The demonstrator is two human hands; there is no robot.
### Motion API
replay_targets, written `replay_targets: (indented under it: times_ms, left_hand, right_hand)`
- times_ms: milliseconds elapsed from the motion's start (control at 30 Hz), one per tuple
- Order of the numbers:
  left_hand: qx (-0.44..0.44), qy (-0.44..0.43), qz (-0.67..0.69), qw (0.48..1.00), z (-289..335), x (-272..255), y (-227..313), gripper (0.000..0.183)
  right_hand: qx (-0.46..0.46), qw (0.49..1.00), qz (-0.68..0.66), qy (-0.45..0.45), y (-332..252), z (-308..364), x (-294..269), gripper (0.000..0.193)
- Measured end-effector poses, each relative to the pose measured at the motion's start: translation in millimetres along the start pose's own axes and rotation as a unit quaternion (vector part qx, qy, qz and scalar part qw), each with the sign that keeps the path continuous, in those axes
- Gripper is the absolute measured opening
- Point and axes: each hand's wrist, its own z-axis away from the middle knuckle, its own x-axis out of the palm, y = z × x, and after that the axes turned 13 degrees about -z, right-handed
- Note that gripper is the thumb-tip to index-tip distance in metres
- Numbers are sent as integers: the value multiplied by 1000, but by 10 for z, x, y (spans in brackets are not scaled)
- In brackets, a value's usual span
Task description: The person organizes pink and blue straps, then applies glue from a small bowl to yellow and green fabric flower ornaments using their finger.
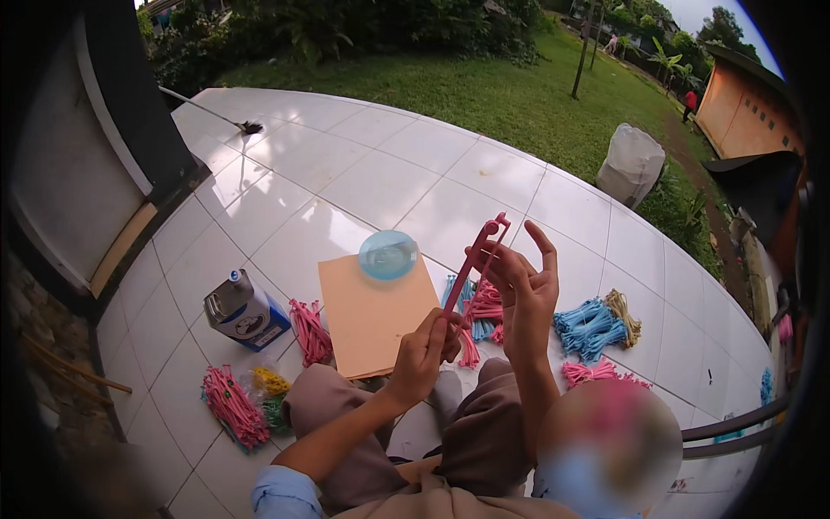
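Note:
My left hand (422, 353) is closed round the lower end of a long pink plastic bar (468, 266) with a rounded knob at its top. The bar is held up at a slant above my lap. A thinner pink strip (491, 251) runs alongside it, joined or touching near the top. My right hand (529, 294) pinches at this strip with thumb and fingers, one finger raised away from it. Behind the hands, pink plastic pieces (489, 299) and blue pieces (456, 294) lie in bundles on the tiles, partly hidden.
A tan board (372, 324) carries a translucent blue bowl (387, 256). Left of it stand a blue-and-white metal can (248, 311) and pink bundles (233, 406). Blue bundles (591, 329) and a beige bundle (623, 317) lie right. A broom (249, 127) and white sack (632, 164) are farther off.

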Motion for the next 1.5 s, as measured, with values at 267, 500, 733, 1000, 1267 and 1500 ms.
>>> replay_targets:
  times_ms: [267, 500, 733, 1000, 1267, 1500]
  left_hand:
    - [173, 255, -300, 903, -49, 41, 108, 34]
    - [394, 237, -522, 718, -53, -654, 1286, 28]
    - [318, 42, -663, 677, -418, -800, 892, 11]
    - [96, -10, -504, 858, -640, -1141, -130, 22]
    - [-81, -36, -296, 951, -660, -1362, -1135, 11]
    - [-16, -41, -334, 942, -679, -1207, -1275, 26]
  right_hand:
    - [71, 995, 62, -23, 265, 102, 39, 40]
    - [145, 936, 276, -164, -300, -268, 105, 40]
    - [143, 869, 407, -242, -201, -405, 108, 49]
    - [225, 801, 433, -347, 479, -765, -586, 71]
    - [316, 808, 301, -396, 1317, -968, -1164, 58]
    - [231, 787, 467, -331, 1560, -930, -1111, 74]
